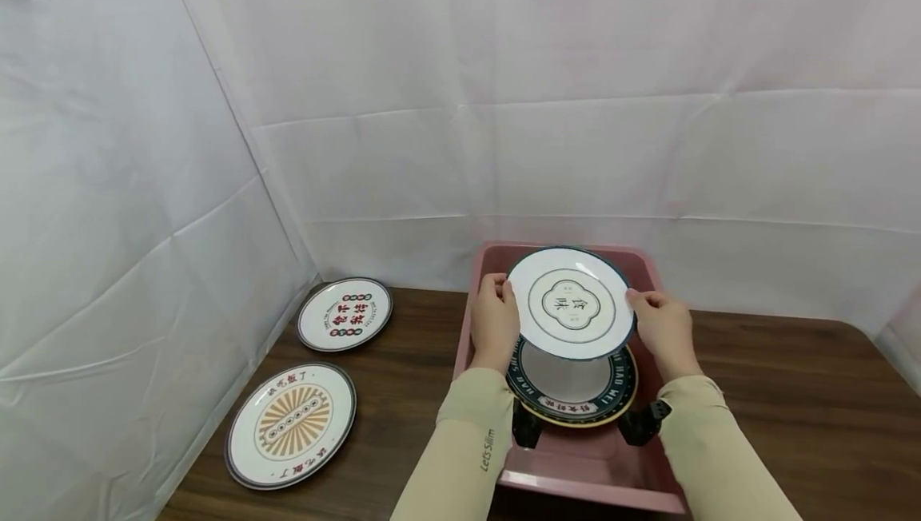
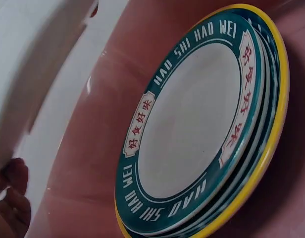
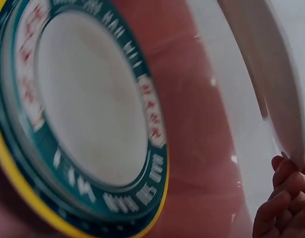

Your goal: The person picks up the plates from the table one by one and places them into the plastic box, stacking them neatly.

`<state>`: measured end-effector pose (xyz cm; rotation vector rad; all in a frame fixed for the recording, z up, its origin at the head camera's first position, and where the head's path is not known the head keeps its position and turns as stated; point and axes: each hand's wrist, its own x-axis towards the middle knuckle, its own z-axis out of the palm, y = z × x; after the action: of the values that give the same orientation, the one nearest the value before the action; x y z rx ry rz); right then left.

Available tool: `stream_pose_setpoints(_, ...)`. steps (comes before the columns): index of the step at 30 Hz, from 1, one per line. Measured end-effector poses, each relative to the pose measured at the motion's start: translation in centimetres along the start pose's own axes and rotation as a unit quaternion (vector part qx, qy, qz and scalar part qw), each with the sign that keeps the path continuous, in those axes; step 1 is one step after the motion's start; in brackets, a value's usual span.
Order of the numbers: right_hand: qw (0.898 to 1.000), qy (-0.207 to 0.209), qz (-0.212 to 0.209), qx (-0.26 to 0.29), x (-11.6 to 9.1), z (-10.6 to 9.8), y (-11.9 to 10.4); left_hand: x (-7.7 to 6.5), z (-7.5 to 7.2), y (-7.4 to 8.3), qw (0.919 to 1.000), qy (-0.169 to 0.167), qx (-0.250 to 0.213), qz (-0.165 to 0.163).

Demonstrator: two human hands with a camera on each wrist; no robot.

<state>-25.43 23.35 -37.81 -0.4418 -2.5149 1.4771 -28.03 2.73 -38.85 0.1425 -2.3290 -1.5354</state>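
Both hands hold up a white plate [image 1: 573, 303] with a dark rim and a four-lobed emblem, above a pink basin [image 1: 568, 469]. My left hand [image 1: 495, 323] pinches its left edge, and my right hand [image 1: 663, 331] pinches the right edge. Inside the basin lies a stack of plates; the top one is a green-rimmed plate [image 2: 192, 119] lettered "HAO SHI HAO WEI", over a yellow-edged plate [image 2: 279, 124]. In the right wrist view the held plate [image 3: 271, 74] appears from its side, apart from the stack.
On the wooden table [image 1: 403, 401] to the left lie a plate with red lettering [image 1: 345, 314] and, nearer, a plate with an orange sunburst [image 1: 291, 425]. White cloth [image 1: 576, 105] hangs behind and along the left side.
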Motion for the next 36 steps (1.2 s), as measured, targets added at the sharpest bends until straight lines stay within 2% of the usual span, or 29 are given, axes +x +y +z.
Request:
stream_pose_setpoints(3, 0.996, 0.0, -0.043, -0.084, -0.2, 0.0, 0.1, -0.1, 0.2, -0.2, 0.9959, -0.031, 0.083, -0.019)
stream_pose_setpoints(5, 0.99, 0.002, -0.062, -0.128, -0.2, 0.1, 0.1, -0.1, 0.5, -0.3, 0.9892, -0.052, 0.135, -0.023)
stream_pose_setpoints(7, 0.983, -0.003, -0.075, -0.168, -0.2, 0.2, 0.2, -0.2, 0.7, -0.6, 0.9831, -0.069, 0.168, -0.023)
stream_pose_setpoints(10, 0.972, -0.02, -0.092, -0.213, -0.1, 0.5, 0.4, -0.4, 1.1, -0.9, 0.9799, -0.078, 0.182, -0.023)
stream_pose_setpoints(14, 0.958, -0.035, -0.115, -0.261, -0.1, 1.0, 0.7, -0.6, 1.3, -1.3, 0.9785, -0.073, 0.192, -0.019)
stream_pose_setpoints(17, 0.948, -0.048, -0.112, -0.293, -0.1, 1.2, 0.9, -0.7, 1.4, -1.5, 0.9752, -0.076, 0.207, -0.021)
stream_pose_setpoints(21, 0.937, -0.076, -0.091, -0.33, 0.0, 1.7, 1.3, -0.7, 1.4, -1.6, 0.964, -0.09, 0.249, -0.025)
stream_pose_setpoints(26, 0.928, -0.083, -0.094, -0.351, 0.1, 2.0, 1.7, -0.7, 1.4, -1.8, 0.9498, -0.104, 0.295, -0.015)
stream_pose_setpoints(32, 0.918, -0.092, -0.1, -0.372, 0.0, 2.2, 1.8, -0.9, 1.4, -2.0, 0.9429, -0.11, 0.314, -0.009)
stream_pose_setpoints(36, 0.916, -0.094, -0.101, -0.376, -0.2, 2.2, 1.8, -0.8, 1.5, -2.1, 0.9396, -0.114, 0.323, -0.009)
